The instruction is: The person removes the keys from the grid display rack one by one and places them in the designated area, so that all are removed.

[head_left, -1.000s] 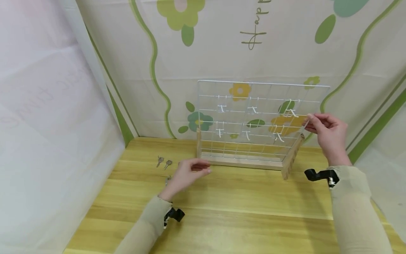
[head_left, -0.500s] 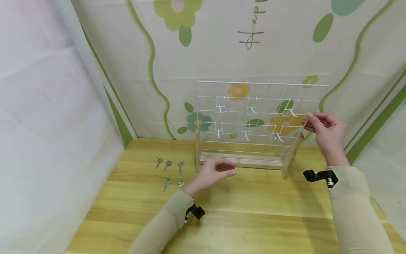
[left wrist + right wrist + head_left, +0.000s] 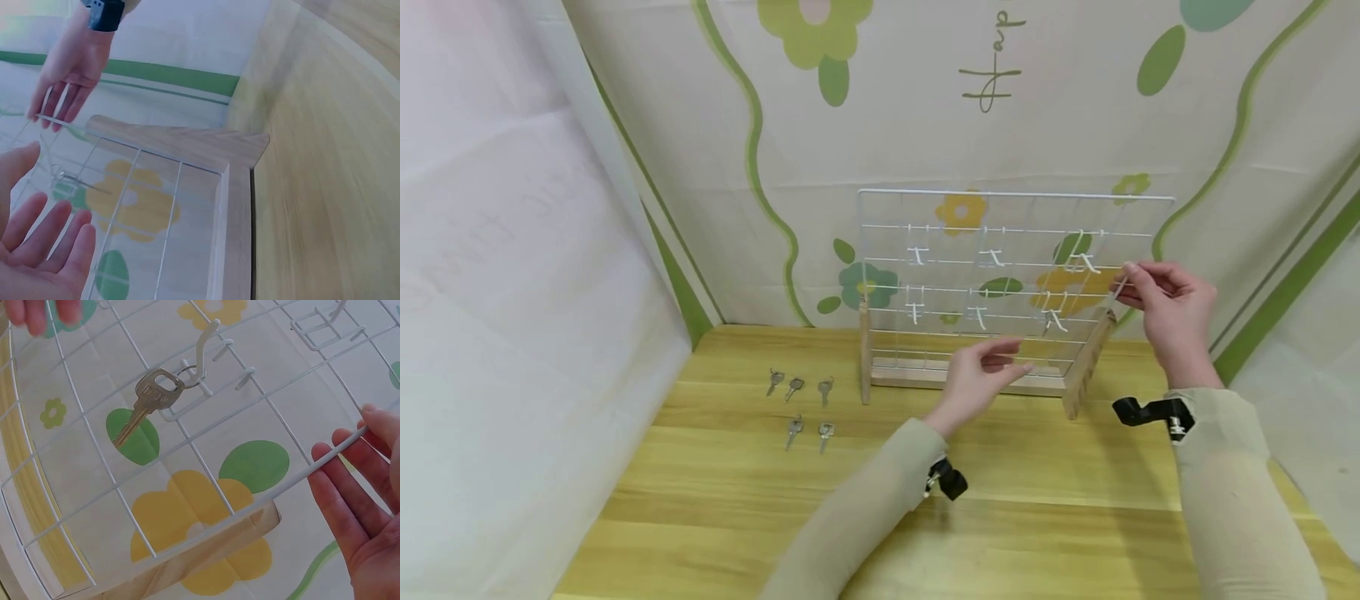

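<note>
A white wire grid (image 3: pixel 1015 194) stands upright in a wooden base (image 3: pixel 906 378), with several white hooks on it. On the lower right hook hangs a key (image 3: pixel 153 392) by its small ring. My right hand (image 3: pixel 1180 315) pinches the grid's right edge between thumb and fingers, as the right wrist view confirms. In front of the grid's lower part is my left hand (image 3: pixel 976 387). Its fingers are relaxed and hold nothing. To the left of the base, several loose keys (image 3: pixel 795 432) lie on the table in two rows.
The wooden table (image 3: pixel 715 500) spreads out in front of the base. Behind the grid rises a cloth backdrop (image 3: pixel 895 100) printed with flowers. A white cloth wall (image 3: pixel 512 292) bounds the left side, and another stands at the right.
My left hand has moved right from beside the loose keys to in front of the grid, uncovering the keys it hid. My right hand keeps its grip on the grid's edge.
</note>
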Available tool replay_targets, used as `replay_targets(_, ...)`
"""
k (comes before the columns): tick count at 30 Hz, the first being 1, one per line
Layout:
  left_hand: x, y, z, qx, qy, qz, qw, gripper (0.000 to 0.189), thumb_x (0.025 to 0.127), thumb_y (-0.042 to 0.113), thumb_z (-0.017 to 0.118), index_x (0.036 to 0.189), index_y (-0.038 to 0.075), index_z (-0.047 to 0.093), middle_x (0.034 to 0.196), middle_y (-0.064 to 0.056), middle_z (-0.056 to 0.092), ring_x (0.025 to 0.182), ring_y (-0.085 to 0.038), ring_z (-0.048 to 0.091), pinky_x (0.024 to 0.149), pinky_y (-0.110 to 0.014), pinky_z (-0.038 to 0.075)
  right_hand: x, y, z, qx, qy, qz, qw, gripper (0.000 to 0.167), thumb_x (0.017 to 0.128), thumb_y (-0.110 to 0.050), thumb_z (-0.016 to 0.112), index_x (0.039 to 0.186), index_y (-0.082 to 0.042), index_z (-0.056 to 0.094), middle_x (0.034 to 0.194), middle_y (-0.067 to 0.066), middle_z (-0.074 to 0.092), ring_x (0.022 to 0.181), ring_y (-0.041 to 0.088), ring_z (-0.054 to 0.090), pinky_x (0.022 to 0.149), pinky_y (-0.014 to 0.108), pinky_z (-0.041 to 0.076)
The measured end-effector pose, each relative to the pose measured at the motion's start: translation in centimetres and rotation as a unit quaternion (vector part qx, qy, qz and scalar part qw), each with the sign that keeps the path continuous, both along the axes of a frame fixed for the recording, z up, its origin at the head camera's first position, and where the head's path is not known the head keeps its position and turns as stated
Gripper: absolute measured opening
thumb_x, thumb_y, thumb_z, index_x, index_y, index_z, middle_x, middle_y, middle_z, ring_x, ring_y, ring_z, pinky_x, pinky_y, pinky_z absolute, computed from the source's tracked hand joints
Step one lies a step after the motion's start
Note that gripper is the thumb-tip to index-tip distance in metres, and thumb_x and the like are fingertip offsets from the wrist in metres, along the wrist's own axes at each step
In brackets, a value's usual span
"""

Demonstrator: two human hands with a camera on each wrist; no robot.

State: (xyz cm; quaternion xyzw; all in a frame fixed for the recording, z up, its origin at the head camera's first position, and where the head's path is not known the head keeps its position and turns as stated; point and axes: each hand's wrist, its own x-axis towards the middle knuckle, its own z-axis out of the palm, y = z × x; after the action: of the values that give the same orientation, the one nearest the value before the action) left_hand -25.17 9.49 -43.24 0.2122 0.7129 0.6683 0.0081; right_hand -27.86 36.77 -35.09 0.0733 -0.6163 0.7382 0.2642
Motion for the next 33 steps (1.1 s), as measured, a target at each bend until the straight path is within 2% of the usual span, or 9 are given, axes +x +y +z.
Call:
replay_targets(2, -0.6, 1.5, 0.1, 0.001, -0.002, 0.016, 0.9999, 0.040, 0.091, 0.026, 0.081, 0.128, 0.017, 0.070, 0.121, 0.007, 0.069, 0.103, -0.008, 0.066, 0.087, -0.020, 0.053, 0.1, 0.1, 0.0, 0.004, -0.004, 0.001, 1.0000, 0.032, 0.091, -0.007, 0.077, 0.111, 0.015, 0.068, 0.098, 0.018, 0.075, 0.082, 0.021, 0.075, 0.076, 0.033, 0.056)
replay_targets(5, -1.5, 3.2, 0.3, 0.013, -0.001, 0.032, 0.9994, 0.041, 0.091, 0.024, 0.080, 0.129, 0.013, 0.069, 0.122, 0.003, 0.069, 0.104, -0.011, 0.067, 0.086, -0.019, 0.053, 0.2, 0.2, -0.1, 0.007, 0.001, -0.005, 1.0000, 0.032, 0.091, -0.008, 0.077, 0.111, 0.016, 0.067, 0.097, 0.016, 0.075, 0.081, 0.020, 0.075, 0.076, 0.032, 0.057)
replay_targets(10, -2.6, 5.1, 0.4, 0.039, -0.014, 0.044, 0.9982, 0.033, 0.093, 0.019, 0.079, 0.123, 0.007, 0.072, 0.109, 0.003, 0.072, 0.092, -0.002, 0.067, 0.080, -0.017, 0.054, 0.4, 0.3, -0.3, 0.005, 0.013, -0.016, 0.9998, 0.032, 0.091, -0.007, 0.077, 0.109, 0.017, 0.066, 0.094, 0.016, 0.075, 0.080, 0.019, 0.075, 0.073, 0.029, 0.058)
replay_targets(14, -2.8, 5.5, 0.5, 0.050, -0.027, 0.056, 0.9968, 0.025, 0.093, 0.016, 0.078, 0.116, 0.008, 0.075, 0.100, 0.005, 0.073, 0.086, 0.001, 0.066, 0.078, -0.018, 0.054, 0.2, 0.4, -0.4, 0.006, 0.012, -0.009, 0.9999, 0.032, 0.091, -0.007, 0.076, 0.110, 0.017, 0.066, 0.094, 0.015, 0.076, 0.081, 0.019, 0.075, 0.074, 0.030, 0.057)
replay_targets(21, -3.0, 5.9, 1.3, 0.049, -0.046, 0.064, 0.9957, 0.019, 0.092, 0.016, 0.079, 0.111, 0.010, 0.078, 0.100, 0.005, 0.074, 0.083, 0.000, 0.066, 0.076, -0.018, 0.054, -0.1, 0.3, -0.5, 0.012, 0.014, -0.002, 0.9998, 0.032, 0.091, -0.007, 0.077, 0.109, 0.017, 0.067, 0.093, 0.015, 0.075, 0.080, 0.020, 0.075, 0.073, 0.031, 0.057)
replay_targets(28, -3.1, 6.3, 1.6, 0.062, -0.045, 0.073, 0.9944, 0.015, 0.092, 0.017, 0.079, 0.106, 0.012, 0.078, 0.094, 0.011, 0.072, 0.082, 0.000, 0.066, 0.076, -0.019, 0.055, -0.2, 0.4, -0.4, 0.022, 0.014, 0.002, 0.9996, 0.035, 0.091, -0.009, 0.077, 0.110, 0.018, 0.066, 0.093, 0.016, 0.075, 0.079, 0.020, 0.075, 0.073, 0.030, 0.058)
replay_targets(33, -3.1, 6.4, 1.5, 0.075, -0.039, 0.073, 0.9937, 0.010, 0.091, 0.014, 0.080, 0.100, 0.009, 0.078, 0.091, 0.010, 0.072, 0.080, -0.001, 0.066, 0.076, -0.019, 0.055, -0.2, 0.5, -0.6, 0.029, 0.019, 0.000, 0.9994, 0.035, 0.091, -0.009, 0.077, 0.110, 0.019, 0.065, 0.094, 0.017, 0.075, 0.079, 0.020, 0.075, 0.072, 0.029, 0.058)
